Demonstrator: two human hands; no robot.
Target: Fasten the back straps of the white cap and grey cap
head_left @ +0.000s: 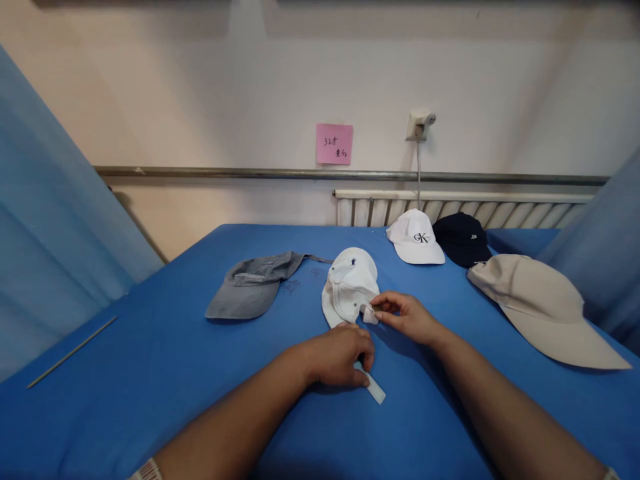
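A white cap [350, 283] lies at the middle of the blue table [150, 373], its back facing me. My right hand [407, 317] pinches the short end of the cap's back strap at its rear edge. My left hand [343, 357] is closed on the long white strap [374, 388], whose free end sticks out flat on the cloth below my fingers. Both forearms reach in from the bottom of the view.
A grey cap [253, 287] lies left of the white one. Behind to the right are a white logo cap [415, 237], a dark cap [461, 239] and a beige wide-brim hat [543, 307]. A thin stick [70, 353] lies at left. A radiator [460, 208] and pink note [334, 143] are behind.
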